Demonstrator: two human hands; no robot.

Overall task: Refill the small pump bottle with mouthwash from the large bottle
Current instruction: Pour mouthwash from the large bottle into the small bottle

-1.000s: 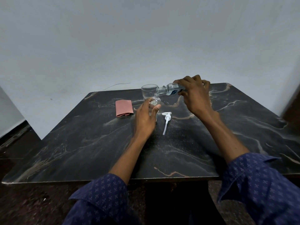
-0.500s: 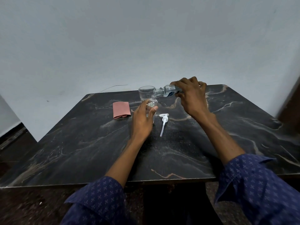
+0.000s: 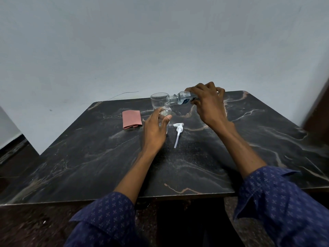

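Little has moved: right hand [image 3: 207, 106] keeps tipping the large bottle [image 3: 183, 98] at upper middle. Left hand [image 3: 154, 130] wraps the small pump bottle [image 3: 165, 114] on the desk [image 3: 89, 157]. Light, slippery plastic; hold its middle.

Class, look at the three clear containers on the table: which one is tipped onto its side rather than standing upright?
The large bottle, held by the right hand, is tipped sideways; the small pump bottle and glass cup stand upright.
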